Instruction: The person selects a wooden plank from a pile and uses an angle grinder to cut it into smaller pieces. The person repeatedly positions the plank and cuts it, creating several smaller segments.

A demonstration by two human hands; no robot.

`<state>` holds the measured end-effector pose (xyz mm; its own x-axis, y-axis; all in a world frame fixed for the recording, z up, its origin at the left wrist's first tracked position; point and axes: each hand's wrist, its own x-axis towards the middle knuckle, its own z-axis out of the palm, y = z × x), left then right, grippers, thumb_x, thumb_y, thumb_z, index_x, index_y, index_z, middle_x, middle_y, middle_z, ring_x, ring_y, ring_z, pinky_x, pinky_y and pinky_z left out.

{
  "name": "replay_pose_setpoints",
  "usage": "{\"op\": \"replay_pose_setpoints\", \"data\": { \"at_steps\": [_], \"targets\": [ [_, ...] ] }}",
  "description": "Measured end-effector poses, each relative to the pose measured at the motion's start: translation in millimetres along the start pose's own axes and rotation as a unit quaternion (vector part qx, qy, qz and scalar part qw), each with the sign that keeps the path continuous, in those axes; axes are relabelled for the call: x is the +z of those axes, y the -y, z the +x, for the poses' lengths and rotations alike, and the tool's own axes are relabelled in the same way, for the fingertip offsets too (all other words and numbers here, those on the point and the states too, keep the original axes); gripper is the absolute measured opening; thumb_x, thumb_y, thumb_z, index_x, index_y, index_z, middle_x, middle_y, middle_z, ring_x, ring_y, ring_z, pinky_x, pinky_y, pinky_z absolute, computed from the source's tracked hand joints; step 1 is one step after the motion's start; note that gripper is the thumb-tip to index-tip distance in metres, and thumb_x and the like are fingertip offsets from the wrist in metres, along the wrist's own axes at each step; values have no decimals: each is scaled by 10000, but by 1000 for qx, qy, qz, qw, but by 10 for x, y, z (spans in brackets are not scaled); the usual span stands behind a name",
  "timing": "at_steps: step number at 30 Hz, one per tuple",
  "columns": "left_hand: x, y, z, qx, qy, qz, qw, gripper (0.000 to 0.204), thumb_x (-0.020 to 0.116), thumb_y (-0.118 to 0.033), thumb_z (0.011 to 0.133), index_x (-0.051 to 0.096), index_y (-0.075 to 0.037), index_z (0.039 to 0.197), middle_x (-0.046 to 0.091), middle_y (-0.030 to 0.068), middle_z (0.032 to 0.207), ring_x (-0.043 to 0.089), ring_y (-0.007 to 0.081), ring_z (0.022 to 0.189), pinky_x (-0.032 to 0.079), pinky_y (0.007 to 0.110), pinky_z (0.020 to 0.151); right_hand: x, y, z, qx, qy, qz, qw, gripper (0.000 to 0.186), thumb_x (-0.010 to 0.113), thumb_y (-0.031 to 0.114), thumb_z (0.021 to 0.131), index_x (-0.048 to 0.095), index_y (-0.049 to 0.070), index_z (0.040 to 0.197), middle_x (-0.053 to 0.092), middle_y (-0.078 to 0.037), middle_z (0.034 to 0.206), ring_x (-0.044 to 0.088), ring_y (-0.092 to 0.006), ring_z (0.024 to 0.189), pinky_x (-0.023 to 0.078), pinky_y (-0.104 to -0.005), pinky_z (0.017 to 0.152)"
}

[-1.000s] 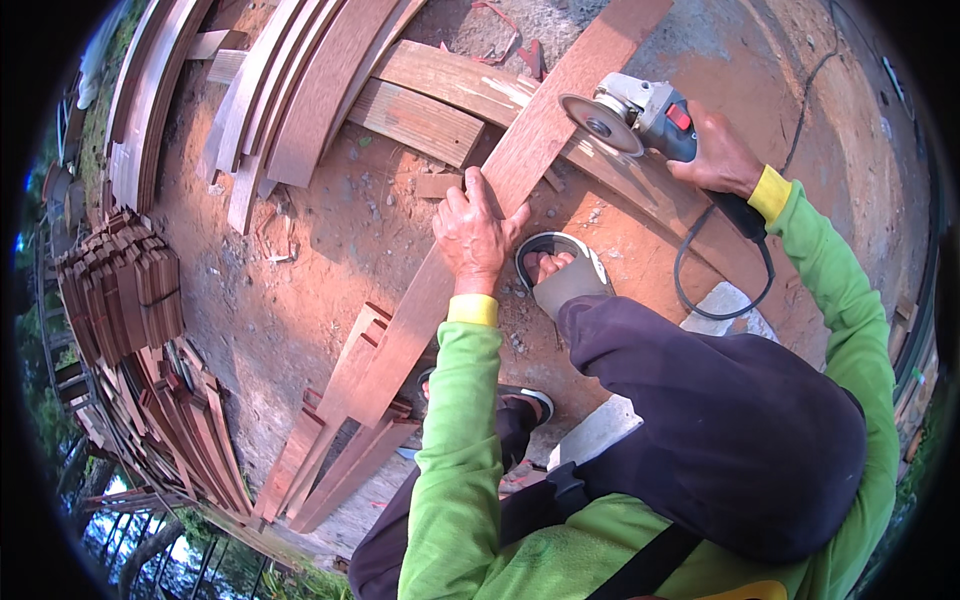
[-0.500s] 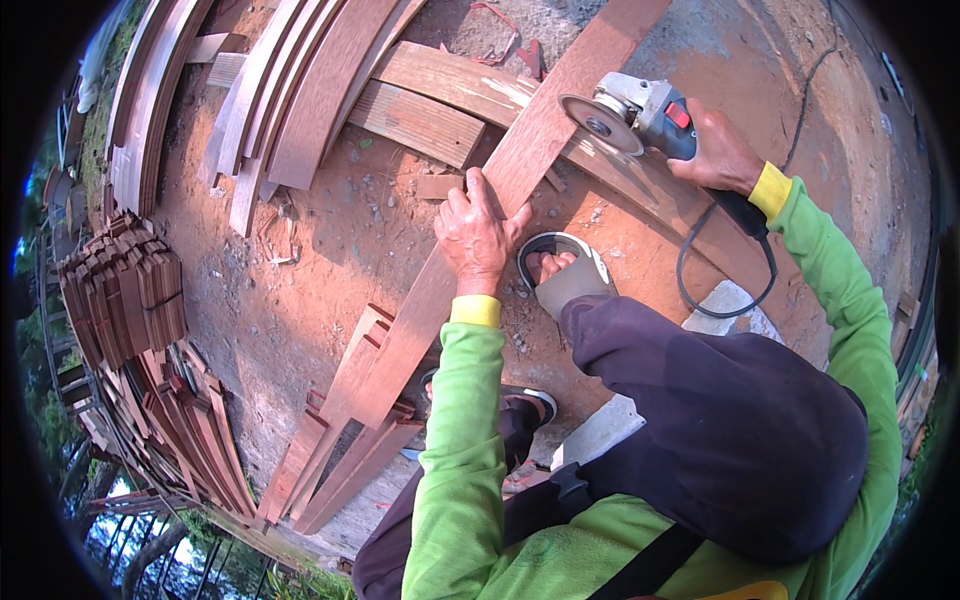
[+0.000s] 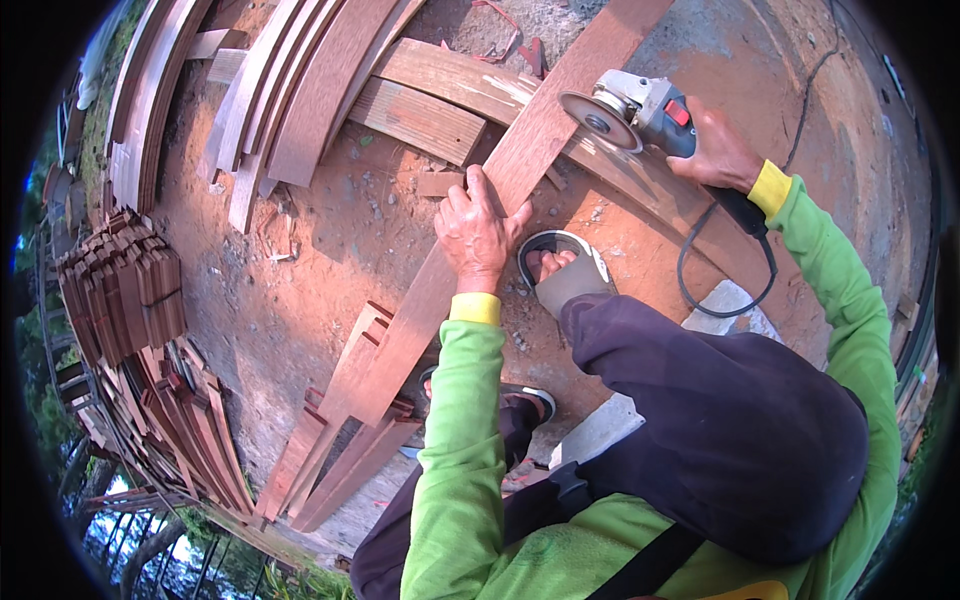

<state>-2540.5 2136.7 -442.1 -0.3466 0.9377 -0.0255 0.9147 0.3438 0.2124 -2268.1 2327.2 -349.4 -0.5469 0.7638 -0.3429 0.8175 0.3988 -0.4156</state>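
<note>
A long reddish-brown wooden plank [image 3: 535, 142] runs slantwise from the lower left to the upper right in front of me. My left hand [image 3: 476, 228] grips it near its middle, thumb toward the right edge and fingers bent over the top. In my right hand [image 3: 722, 155] is an angle grinder [image 3: 655, 112] with a red switch, its fingers wrapped round the body. The round disc [image 3: 598, 122] of the grinder stands close to the plank's right edge; I cannot tell whether they touch. A black cord [image 3: 682, 265] loops from the grinder's rear end.
Beneath the plank lies a crosswise board [image 3: 650, 195]. Curved stacked boards [image 3: 330, 95] lie at the upper left, bundled wood pieces [image 3: 125, 290] at the far left. Short planks [image 3: 350, 460] support the near end. My sandalled foot [image 3: 555, 262] is beside the plank, near a pale block [image 3: 725, 300].
</note>
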Motion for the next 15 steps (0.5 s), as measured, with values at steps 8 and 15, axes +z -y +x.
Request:
{"op": "replay_pose_setpoints", "data": {
  "at_steps": [8,15],
  "targets": [
    [2,11,5,3,-4,-2,1000,849,794,-580,632,513,-88,1265,538,112,874,594,301,806,481,433,710,-51,100,22,12,1,-33,999,645,762,239,640,511,-120,1113,637,-312,880,665,-427,830,525,-436,769],
    [-48,24,0,1,-8,-13,1000,843,810,-562,620,500,-104,1256,539,111,871,597,301,812,491,429,714,-15,88,48,-8,-6,-6,1000,647,768,233,647,521,-114,1134,643,-311,946,663,-422,910,518,-433,832]
  ]
}}
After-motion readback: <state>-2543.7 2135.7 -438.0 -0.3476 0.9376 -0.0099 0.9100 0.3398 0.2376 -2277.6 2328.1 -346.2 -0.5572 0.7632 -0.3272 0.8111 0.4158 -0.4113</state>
